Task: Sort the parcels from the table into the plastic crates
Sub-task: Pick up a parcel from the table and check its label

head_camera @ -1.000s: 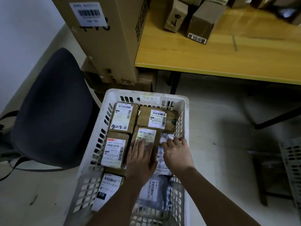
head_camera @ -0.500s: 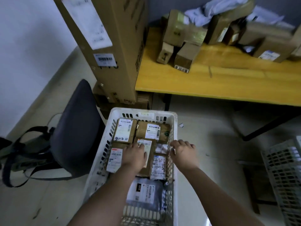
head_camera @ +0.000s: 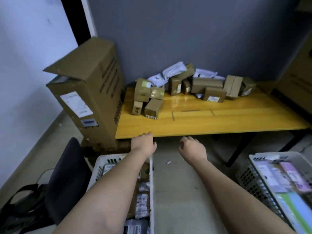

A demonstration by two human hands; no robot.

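1. Both hands have left the white plastic crate [head_camera: 151, 168] and now reach toward the yellow wooden worktop [head_camera: 211, 119].
2. Left hand [head_camera: 143, 144] and right hand [head_camera: 192, 148] hold nothing, with fingers loosely curled.
3. Brown cardboard parcels [head_camera: 190, 86] lie piled on the worktop by the wall.

Just beyond the fingers, a glossy, smooth wooden table [head_camera: 211, 122] was seen, piled with matt brown cardboard parcels [head_camera: 214, 94] and white plastic mailers [head_camera: 172, 71]. Below the wrists, a perforated white plastic crate [head_camera: 151, 191] held paper-labelled packages.
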